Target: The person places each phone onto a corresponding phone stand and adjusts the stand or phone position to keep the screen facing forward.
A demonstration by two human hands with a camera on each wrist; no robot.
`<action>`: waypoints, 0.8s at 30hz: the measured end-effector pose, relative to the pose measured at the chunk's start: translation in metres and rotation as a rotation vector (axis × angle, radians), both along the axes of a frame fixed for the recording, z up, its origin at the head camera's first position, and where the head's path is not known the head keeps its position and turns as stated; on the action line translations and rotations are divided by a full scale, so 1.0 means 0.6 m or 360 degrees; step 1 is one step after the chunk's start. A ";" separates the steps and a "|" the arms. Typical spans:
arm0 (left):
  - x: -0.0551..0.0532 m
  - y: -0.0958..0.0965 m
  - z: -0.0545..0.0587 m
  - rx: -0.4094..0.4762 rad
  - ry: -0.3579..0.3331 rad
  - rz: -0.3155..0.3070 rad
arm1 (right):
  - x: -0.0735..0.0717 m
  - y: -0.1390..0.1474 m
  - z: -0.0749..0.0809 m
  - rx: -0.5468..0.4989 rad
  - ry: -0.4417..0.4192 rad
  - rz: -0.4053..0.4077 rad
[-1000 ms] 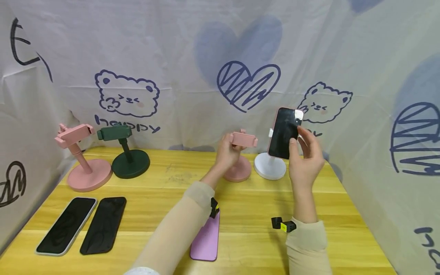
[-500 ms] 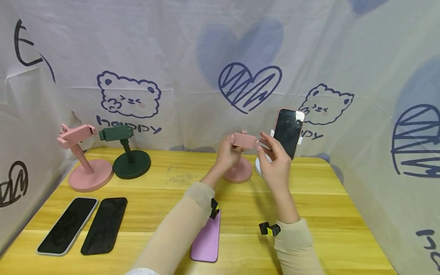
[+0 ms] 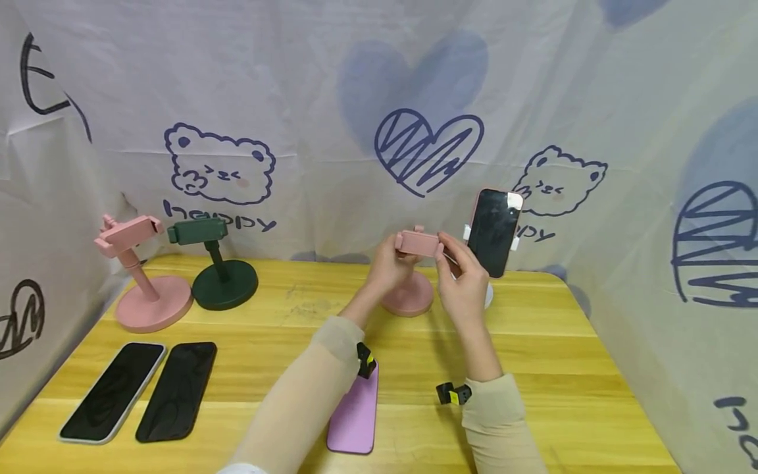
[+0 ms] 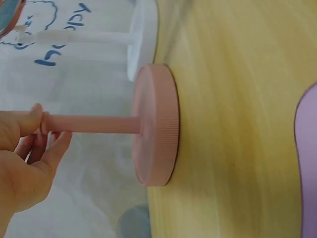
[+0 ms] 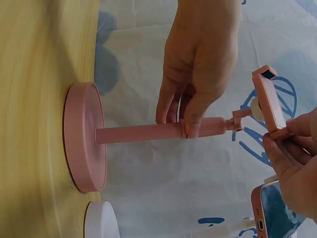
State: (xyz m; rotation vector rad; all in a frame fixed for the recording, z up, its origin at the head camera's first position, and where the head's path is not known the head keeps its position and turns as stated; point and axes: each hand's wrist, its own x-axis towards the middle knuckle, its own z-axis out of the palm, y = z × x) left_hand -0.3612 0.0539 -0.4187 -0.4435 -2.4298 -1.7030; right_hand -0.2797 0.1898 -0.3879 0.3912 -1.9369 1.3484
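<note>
Bracing the held pink, round-based plastic stand (image 5: 138,134) with the left hand (image 3: 387,268) pinching its slim post (image 4: 94,124) should let the right hand (image 3: 464,280), pinching the oblong clamp (image 3: 418,243) at its right end, work gently

A beige left sleeve (image 3: 293,405), lower centre, has whitish cloth (image 3: 241,469) at its bottom edge; the matching right sleeve (image 3: 500,424), lower right, is creased. Blocky black wrist cameras (image 3: 444,394) bear yellow patches (image 3: 454,397).
</note>
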 end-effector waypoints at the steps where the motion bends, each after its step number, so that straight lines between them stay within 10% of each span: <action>1: 0.001 -0.004 0.001 0.0026 -0.0030 -0.0012 | 0.001 0.000 0.000 0.0004 -0.0007 0.0004; 7: 0.015 -0.032 0.015 0.0245 -0.0128 0.0083 | 0.001 0.001 -0.001 0.0016 -0.0007 0.0010; 14: 0.048 -0.062 0.047 0.0719 0.0031 0.0082 | 0.001 0.001 -0.002 0.0006 -0.0055 0.0000; 24: 0.072 -0.061 0.062 0.0585 0.0189 -0.0127 | 0.002 0.000 -0.001 0.0005 -0.0093 0.0004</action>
